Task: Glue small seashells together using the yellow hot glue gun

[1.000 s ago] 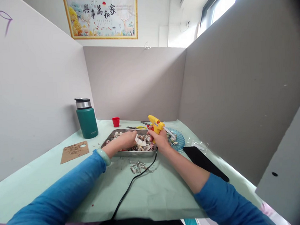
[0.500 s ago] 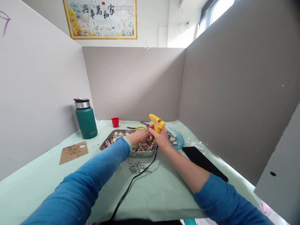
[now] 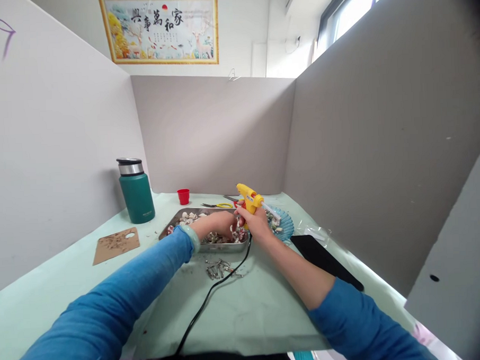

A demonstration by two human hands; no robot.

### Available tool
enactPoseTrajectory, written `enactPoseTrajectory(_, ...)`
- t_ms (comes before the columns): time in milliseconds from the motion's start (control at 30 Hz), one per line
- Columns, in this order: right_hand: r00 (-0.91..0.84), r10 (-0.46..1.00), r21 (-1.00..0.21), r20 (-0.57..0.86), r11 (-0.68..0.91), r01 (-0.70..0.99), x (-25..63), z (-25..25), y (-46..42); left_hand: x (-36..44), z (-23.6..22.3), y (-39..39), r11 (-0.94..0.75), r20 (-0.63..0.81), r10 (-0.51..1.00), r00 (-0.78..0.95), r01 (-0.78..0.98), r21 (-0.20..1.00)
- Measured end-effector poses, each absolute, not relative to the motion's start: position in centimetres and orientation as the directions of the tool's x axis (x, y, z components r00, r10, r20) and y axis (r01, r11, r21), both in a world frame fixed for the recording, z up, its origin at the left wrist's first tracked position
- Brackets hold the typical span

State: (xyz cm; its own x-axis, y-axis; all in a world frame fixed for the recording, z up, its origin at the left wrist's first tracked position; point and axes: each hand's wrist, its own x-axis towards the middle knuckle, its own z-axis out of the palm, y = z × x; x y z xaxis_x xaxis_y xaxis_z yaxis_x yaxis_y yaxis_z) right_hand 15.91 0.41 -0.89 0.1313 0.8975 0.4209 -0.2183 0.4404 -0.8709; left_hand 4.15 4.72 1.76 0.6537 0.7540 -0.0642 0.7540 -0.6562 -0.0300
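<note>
My right hand [image 3: 258, 224] is closed round the handle of a yellow hot glue gun [image 3: 249, 196], held up over the right end of a metal tray. A pale glue stick [image 3: 271, 210] sticks out of its back end. The tray [image 3: 223, 248] holds many small seashells [image 3: 189, 217]. Over the tray's right half, close to the right hand, is my left hand [image 3: 222, 224], with its fingers curled down among the shells. Whatever those fingertips pinch is too small and hidden to make out. A black cord [image 3: 213, 288] runs from the glue gun toward me.
Metal clips [image 3: 219, 269] lie before the tray. A blue plate [image 3: 286, 225] with small pieces and a black strip [image 3: 327, 264] are on the right. Behind stand scissors [image 3: 223, 205] and a red cup [image 3: 183, 197]; leftward, a green bottle [image 3: 137, 198] and brown card [image 3: 116, 245].
My left hand moved right from the tray's middle to beside my right hand, then drew back slightly left and down into the shells. My right hand keeps the glue gun nearly still.
</note>
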Motion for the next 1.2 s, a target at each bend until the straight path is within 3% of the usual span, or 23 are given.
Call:
enactPoseTrajectory(267,0.135,0.9,-0.879,0.414,0.434,-0.196,16.2,-1.4,0.9,0.0,3.4,6.3,-0.429,0.095,0.893,0.439,0.896,-0.111)
enactPoseTrajectory(467,0.135,0.9,-0.874,0.415,0.436,-0.216,16.2,-1.2,0.7,2.2,2.6,6.1,-0.634,0.008,0.771,0.637,0.769,-0.086)
enactPoseTrajectory(667,0.137,0.895,-0.87,0.424,0.445,-0.211,15.9,-0.9,0.4,5.5,0.5,4.8,-0.703,-0.026,0.711,0.703,0.709,-0.052)
enactPoseTrajectory(767,0.144,0.896,-0.874,0.421,0.443,-0.2,15.9,-0.8,0.3,5.2,0.7,5.0,-0.639,-0.056,0.768,0.638,0.76,-0.119)
enactPoseTrajectory(900,0.153,0.898,-0.876,0.412,0.437,-0.206,15.9,-0.8,0.3,3.2,2.1,6.2,-0.467,0.027,0.873,0.486,0.852,-0.237)
enactPoseTrajectory(1000,0.153,0.905,-0.883,0.398,0.423,-0.203,16.0,-1.0,0.4,1.7,2.9,6.6,-0.418,0.061,0.893,0.446,0.871,-0.256)
enactPoseTrajectory(1200,0.149,0.9,-0.878,0.409,0.433,-0.204,16.1,-1.0,0.4,2.5,2.7,5.6,-0.65,-0.045,0.758,0.651,0.746,-0.148)
